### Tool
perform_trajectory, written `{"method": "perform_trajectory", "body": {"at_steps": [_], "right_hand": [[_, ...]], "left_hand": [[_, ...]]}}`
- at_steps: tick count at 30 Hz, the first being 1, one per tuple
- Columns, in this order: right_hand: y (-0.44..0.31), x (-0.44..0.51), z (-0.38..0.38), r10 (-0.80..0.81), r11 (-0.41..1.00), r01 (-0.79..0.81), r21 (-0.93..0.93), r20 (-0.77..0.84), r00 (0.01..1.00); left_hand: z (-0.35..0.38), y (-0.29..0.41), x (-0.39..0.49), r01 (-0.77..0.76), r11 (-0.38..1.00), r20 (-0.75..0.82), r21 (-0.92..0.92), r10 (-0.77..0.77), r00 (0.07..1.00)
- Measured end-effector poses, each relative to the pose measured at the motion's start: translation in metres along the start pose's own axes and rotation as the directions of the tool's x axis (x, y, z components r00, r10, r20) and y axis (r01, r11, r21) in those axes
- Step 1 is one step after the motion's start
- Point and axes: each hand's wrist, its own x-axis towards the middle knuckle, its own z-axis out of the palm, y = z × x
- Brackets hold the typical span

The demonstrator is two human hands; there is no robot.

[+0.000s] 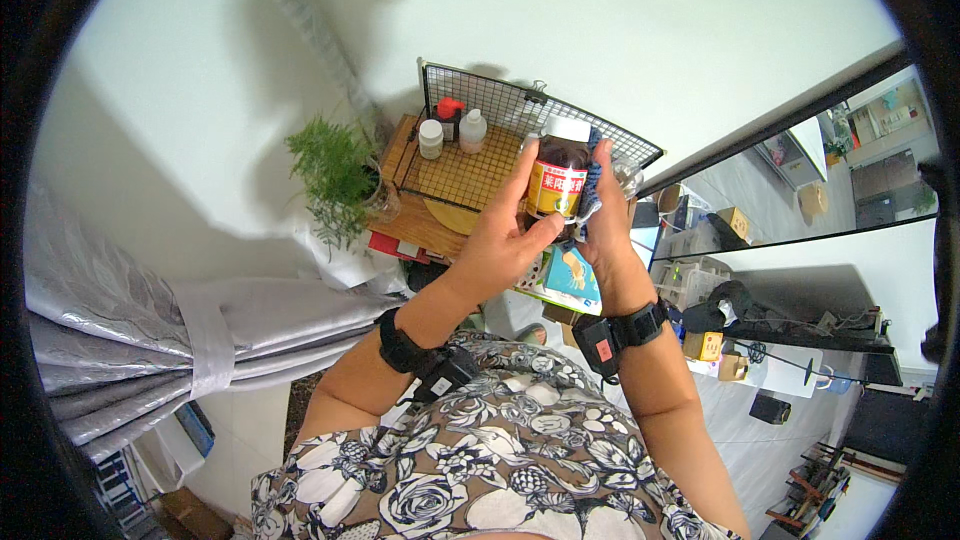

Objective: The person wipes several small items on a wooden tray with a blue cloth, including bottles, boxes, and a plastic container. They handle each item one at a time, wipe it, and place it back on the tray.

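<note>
A dark brown bottle (553, 178) with a white screw cap and a red and yellow label is held upright before me. My left hand (499, 236) grips it from the left, thumb across the lower label. On the other side, my right hand (611, 221) presses a blue knitted cloth (592, 172) against the bottle. Behind them stands a small wooden table (420, 229) with a black wire grid. On the grid are a white jar (430, 139), a white pump bottle (472, 132) and a dark bottle with a red top (448, 117).
A leafy green plant (334, 172) in a glass vase stands at the table's left end. A clear glass vessel (627, 178) is partly hidden behind my right hand. Grey tied curtains (210, 330) hang at left. A mirror (810, 165) leans at right, near boxes and cables.
</note>
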Motion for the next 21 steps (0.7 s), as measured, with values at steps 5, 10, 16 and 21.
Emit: {"method": "perform_trajectory", "body": {"at_steps": [5,10,16,21], "right_hand": [[-0.007,0.001,0.002,-0.035,0.988,0.034,-0.150,-0.007,0.999],[-0.011,-0.003,0.013,-0.199,0.872,0.209,-0.443,0.068,0.978],[-0.010,-0.021,0.015,-0.337,0.630,0.457,-0.628,0.309,0.890],[-0.011,-0.019,0.007,-0.276,0.703,0.310,-0.640,0.155,0.948]], "left_hand": [[-0.001,0.003,0.006,0.177,0.964,0.067,-0.200,-0.167,0.984],[0.002,-0.004,0.011,0.056,0.982,-0.026,-0.182,-0.062,0.998],[-0.007,-0.008,0.019,0.090,0.984,-0.045,-0.151,-0.098,0.994],[-0.013,-0.003,0.018,0.263,0.921,0.064,-0.287,-0.255,0.965]]}}
